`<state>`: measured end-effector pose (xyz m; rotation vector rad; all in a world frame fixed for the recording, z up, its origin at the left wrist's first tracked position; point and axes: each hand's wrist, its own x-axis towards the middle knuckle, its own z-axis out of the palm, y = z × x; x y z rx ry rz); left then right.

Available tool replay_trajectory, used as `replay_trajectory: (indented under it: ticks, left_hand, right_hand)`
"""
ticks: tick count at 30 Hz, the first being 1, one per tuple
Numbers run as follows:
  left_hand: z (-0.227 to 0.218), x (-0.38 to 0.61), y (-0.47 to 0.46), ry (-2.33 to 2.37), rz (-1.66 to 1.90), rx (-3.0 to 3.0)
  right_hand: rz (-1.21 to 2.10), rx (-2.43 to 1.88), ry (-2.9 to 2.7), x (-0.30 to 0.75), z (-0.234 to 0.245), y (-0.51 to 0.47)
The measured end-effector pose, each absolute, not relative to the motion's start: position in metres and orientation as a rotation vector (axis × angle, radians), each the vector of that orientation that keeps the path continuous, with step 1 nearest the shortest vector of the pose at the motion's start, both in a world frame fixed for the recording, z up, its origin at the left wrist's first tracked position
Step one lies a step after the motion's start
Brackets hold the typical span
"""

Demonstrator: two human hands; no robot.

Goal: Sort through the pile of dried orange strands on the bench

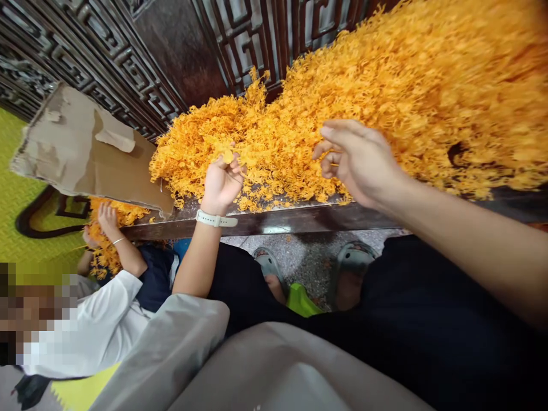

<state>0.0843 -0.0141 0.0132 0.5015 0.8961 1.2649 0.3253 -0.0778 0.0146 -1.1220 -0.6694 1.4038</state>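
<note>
A long heap of small orange pieces [342,97], which look like artificial flower parts, lies on a dark wooden bench [299,220]. My left hand [223,181], with a pale band at the wrist, is raised palm up at the near side of the heap. Its fingers pinch an orange flower piece [229,156]. Further right, my right hand [359,160] hovers over the heap's near edge. Its fingers are loosely bent and apart, and I see nothing between them.
On the left, a torn cardboard piece [85,148] stands on the bench. Beyond it, a co-worker's hands [108,220] are among more orange pieces. Carved dark lattice [244,34] backs the bench. A green object [302,299] is on the floor between my feet.
</note>
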Motion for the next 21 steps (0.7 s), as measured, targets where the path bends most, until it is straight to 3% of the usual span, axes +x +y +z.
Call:
replay_trajectory:
  ticks: [6, 15, 21]
  left_hand:
    - [0.005, 0.112, -0.035, 0.828, 1.15, 0.425]
    - [-0.004, 0.131, -0.052, 0.928, 1.072, 0.594]
    - [-0.002, 0.131, -0.046, 0.93, 1.197, 0.636]
  right_hand:
    - [1.205, -1.191, -1.037, 0.315, 0.004, -0.079]
    - [1.444, -1.027, -1.273, 0.292, -0.011, -0.097]
    - [1.183, -1.023, -1.659, 0.292, -0.001, -0.107]
